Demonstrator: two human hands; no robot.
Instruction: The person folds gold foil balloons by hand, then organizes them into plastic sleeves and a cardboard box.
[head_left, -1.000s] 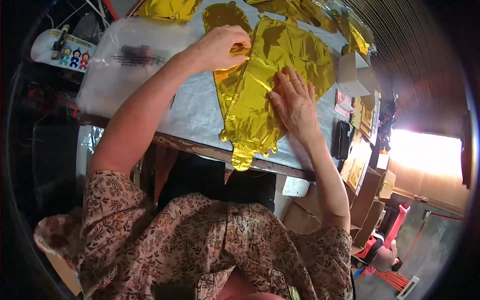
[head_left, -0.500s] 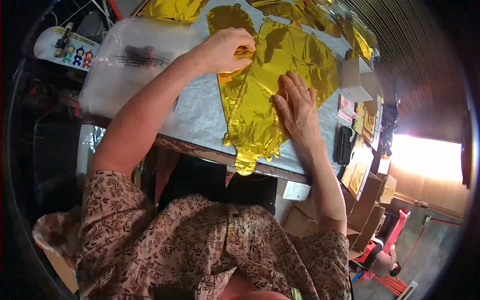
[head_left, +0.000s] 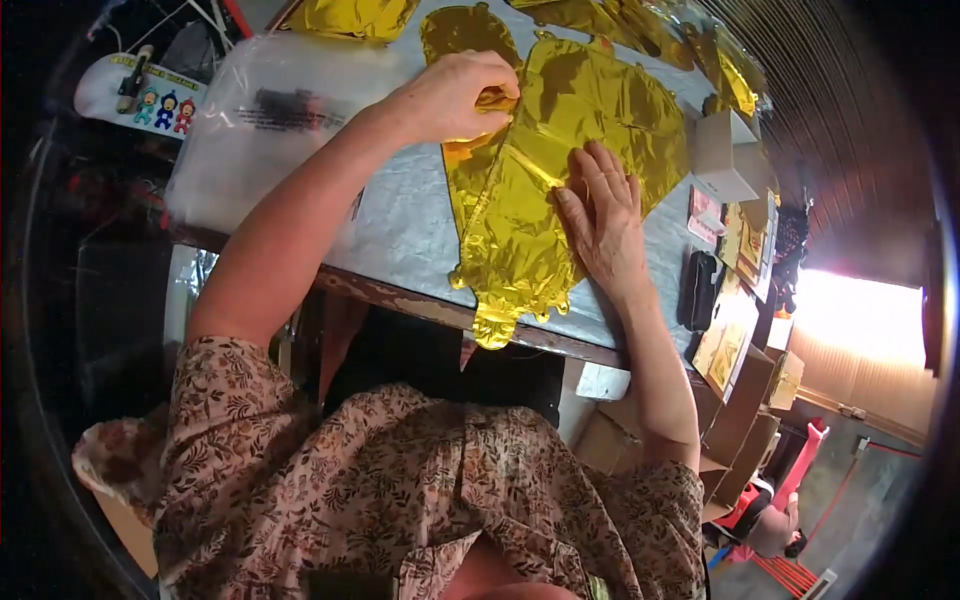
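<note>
A flat gold foil balloon lies partly folded on the table, its tabbed end hanging over the near edge. My left hand pinches the balloon's left edge, fingers closed on the foil, which is bent up there. Flat against the right part of the foil rests my right hand, fingers stretched out and thumb a little apart. Beneath the left hand, another stretch of gold foil runs toward the far side; whether it is the same balloon I cannot tell.
Left of the balloon lie clear plastic bags on the silvery table cover. More gold foil is at the far side. A white box and a black pouch sit at the right. A person is in the background.
The whole view has shifted slightly. Both hands keep nearly the same places on the foil, the left pinching and the right lying flat.
</note>
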